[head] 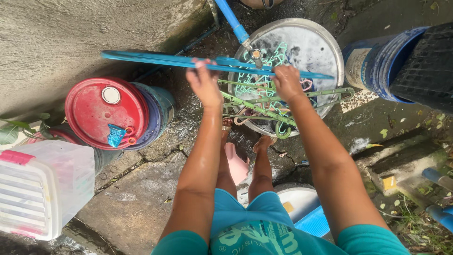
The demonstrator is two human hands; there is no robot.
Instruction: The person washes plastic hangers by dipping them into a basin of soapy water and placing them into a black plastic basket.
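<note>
Both the left hand (pixel 204 85) and right hand (pixel 286 82), each grip clenched on the blue hanger (pixel 160 59), seem mid-lift above the metal basin (pixel 325 42) at upper centre, calling for steady level holding.

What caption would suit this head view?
Both hands, left hand and right hand, hold a blue hanger above a metal basin.
</note>
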